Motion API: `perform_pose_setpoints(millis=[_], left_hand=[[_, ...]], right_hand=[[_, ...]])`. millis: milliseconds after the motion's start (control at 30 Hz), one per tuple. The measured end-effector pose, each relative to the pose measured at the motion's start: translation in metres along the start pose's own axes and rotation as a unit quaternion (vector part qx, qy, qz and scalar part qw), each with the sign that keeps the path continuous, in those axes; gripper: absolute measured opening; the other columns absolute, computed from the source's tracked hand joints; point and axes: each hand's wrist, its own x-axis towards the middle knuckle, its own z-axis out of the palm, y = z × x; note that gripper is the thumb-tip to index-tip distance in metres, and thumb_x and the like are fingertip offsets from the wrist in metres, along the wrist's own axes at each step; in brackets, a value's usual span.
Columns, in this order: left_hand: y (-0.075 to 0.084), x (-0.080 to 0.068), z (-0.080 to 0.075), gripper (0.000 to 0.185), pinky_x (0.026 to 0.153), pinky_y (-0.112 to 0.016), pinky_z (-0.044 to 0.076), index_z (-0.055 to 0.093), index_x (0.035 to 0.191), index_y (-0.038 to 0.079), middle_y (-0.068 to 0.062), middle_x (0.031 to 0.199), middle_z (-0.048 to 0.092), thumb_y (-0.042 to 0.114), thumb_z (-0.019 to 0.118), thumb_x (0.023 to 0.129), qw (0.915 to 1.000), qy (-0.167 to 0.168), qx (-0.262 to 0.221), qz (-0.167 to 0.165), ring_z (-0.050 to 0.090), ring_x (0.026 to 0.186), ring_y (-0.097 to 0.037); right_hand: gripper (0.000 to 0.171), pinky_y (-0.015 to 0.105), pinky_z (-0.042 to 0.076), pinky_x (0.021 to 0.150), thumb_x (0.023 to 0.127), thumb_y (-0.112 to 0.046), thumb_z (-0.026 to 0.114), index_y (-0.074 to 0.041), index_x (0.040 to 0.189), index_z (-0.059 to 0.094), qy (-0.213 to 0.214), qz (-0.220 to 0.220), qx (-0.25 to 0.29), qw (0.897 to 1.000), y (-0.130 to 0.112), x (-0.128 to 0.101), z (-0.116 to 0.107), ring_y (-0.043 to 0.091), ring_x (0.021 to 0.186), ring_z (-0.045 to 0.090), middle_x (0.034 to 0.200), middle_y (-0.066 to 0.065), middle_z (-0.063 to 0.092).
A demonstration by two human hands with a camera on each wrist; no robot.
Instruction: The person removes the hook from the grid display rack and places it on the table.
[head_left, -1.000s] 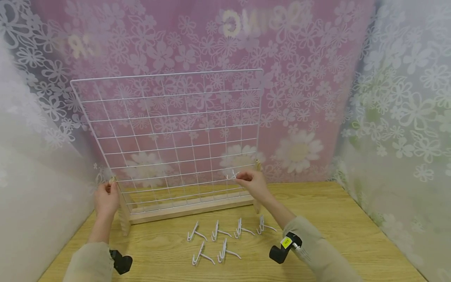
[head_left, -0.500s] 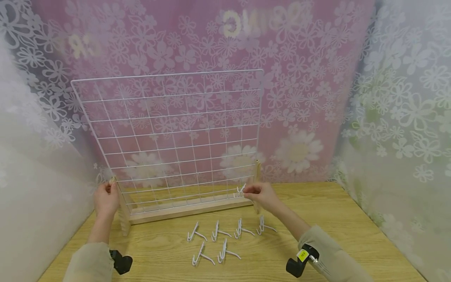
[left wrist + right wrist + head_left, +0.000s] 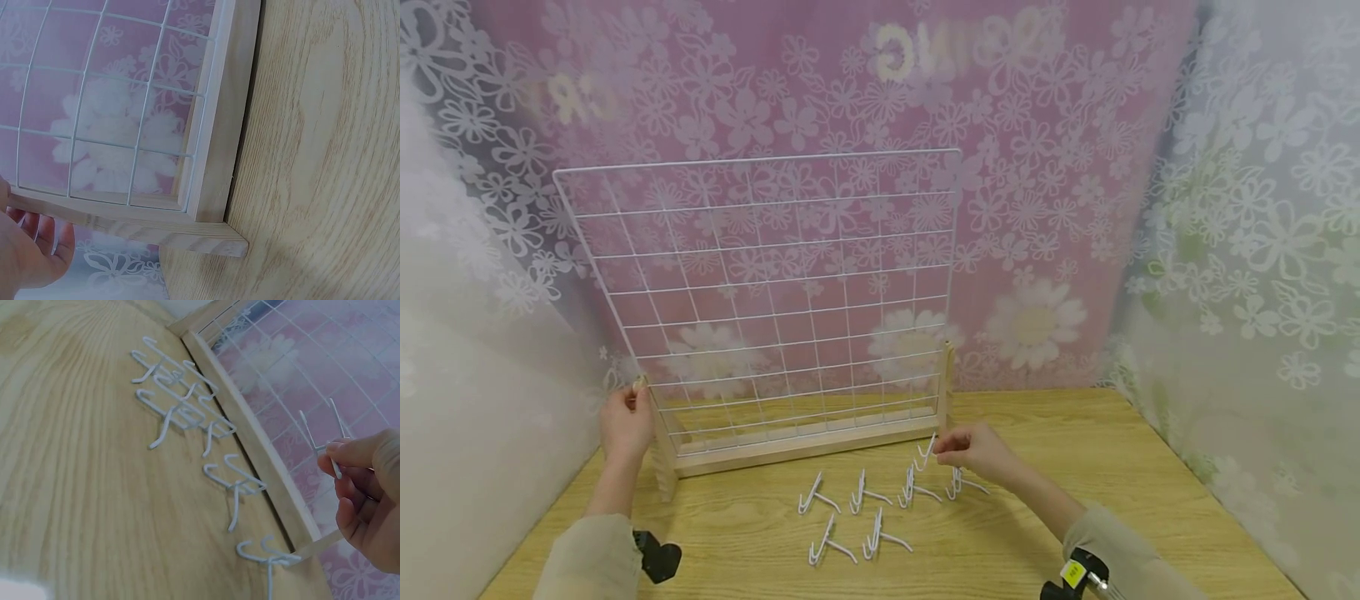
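Note:
A white wire grid panel (image 3: 790, 275) stands upright in a wooden base (image 3: 805, 448) with a post at each end. My left hand (image 3: 627, 423) grips the left wooden post (image 3: 156, 232) near its top. Between thumb and fingers, my right hand (image 3: 981, 454) pinches a white wire hook (image 3: 925, 452), held in front of the base's right end, apart from the grid. In the right wrist view the hook's two prongs (image 3: 306, 428) point away from the fingers. Just below that hand, several matching hooks (image 3: 877, 535) lie in two rows on the table.
The wood-grain table (image 3: 1037, 533) runs up to a pink flowered curtain (image 3: 1037, 208) behind the grid. Pale flowered curtains (image 3: 1255, 275) hang at both sides. The base's right post (image 3: 946, 379) stands near my right hand.
My right hand has come down and slightly right with the hook, away from the front of the grid towards the table hooks. The left hand stays on the post.

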Motion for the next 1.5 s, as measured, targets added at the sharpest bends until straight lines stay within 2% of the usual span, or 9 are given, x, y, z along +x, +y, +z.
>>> perform_pose_setpoints(millis=[167,333,500,800,1033,1267,1500], left_hand=[[0.000,0.000,0.000,0.045,0.084,-0.052,0.035,0.042,0.118,-0.019,-0.032,0.104,0.045,0.021,0.032,0.100,1.0000,-0.001,-0.002,-0.006,0.044,0.096,-0.043],[0.002,0.002,-0.001,0.046,0.088,-0.053,0.034,0.040,0.119,-0.019,-0.034,0.108,0.045,0.022,0.031,0.100,0.9999,-0.006,-0.006,-0.013,0.043,0.100,-0.045],[0.004,0.004,-0.002,0.049,0.087,-0.052,0.036,0.041,0.121,-0.019,-0.033,0.111,0.045,0.024,0.031,0.100,0.9996,-0.017,-0.001,-0.023,0.044,0.102,-0.044],[0.004,0.004,-0.002,0.051,0.076,-0.044,0.039,0.044,0.120,-0.018,-0.031,0.107,0.047,0.027,0.030,0.100,0.9987,-0.038,0.001,-0.033,0.045,0.095,-0.039],[0.003,0.005,-0.001,0.052,0.076,-0.044,0.039,0.045,0.119,-0.019,-0.031,0.105,0.048,0.027,0.031,0.100,0.9989,-0.039,0.000,-0.027,0.046,0.093,-0.038],[0.004,0.002,-0.003,0.051,0.074,-0.040,0.039,0.044,0.120,-0.019,-0.029,0.106,0.047,0.026,0.029,0.100,0.9986,-0.041,-0.003,-0.033,0.045,0.094,-0.036],[0.008,0.000,-0.004,0.054,0.077,-0.044,0.038,0.041,0.122,-0.020,-0.031,0.107,0.044,0.028,0.029,0.100,0.9977,-0.053,-0.010,-0.040,0.043,0.096,-0.038]], right_hand=[[0.013,0.028,0.051,0.065,0.083,-0.007,0.066,0.003,0.092,0.067,-0.041,0.008,0.000,0.999,0.012,-0.009,0.005,0.022,0.075,0.060,0.086,0.006,0.065],[0.008,0.022,0.050,0.063,0.082,-0.002,0.065,0.002,0.088,0.068,-0.071,-0.007,-0.003,0.997,0.022,-0.017,0.017,0.012,0.071,0.059,0.086,0.007,0.066],[0.005,0.018,0.044,0.056,0.080,0.002,0.066,0.000,0.084,0.068,-0.086,0.001,-0.001,0.996,0.026,-0.022,0.028,0.009,0.064,0.052,0.081,0.008,0.065],[0.005,0.017,0.041,0.052,0.079,0.001,0.067,-0.003,0.082,0.068,-0.092,0.001,-0.002,0.996,0.035,-0.026,0.038,0.003,0.059,0.049,0.075,0.004,0.063],[0.004,0.018,0.041,0.052,0.079,0.002,0.067,-0.002,0.081,0.067,-0.090,-0.005,0.005,0.996,0.039,-0.028,0.042,0.003,0.061,0.049,0.074,0.003,0.063],[0.004,0.017,0.041,0.052,0.079,0.001,0.067,-0.002,0.080,0.067,-0.085,-0.009,-0.019,0.996,0.042,-0.029,0.044,0.001,0.060,0.049,0.073,0.001,0.063],[0.005,0.019,0.043,0.057,0.080,-0.003,0.068,-0.001,0.084,0.068,-0.081,-0.009,-0.020,0.996,0.042,-0.031,0.046,0.001,0.066,0.050,0.081,0.002,0.065]])
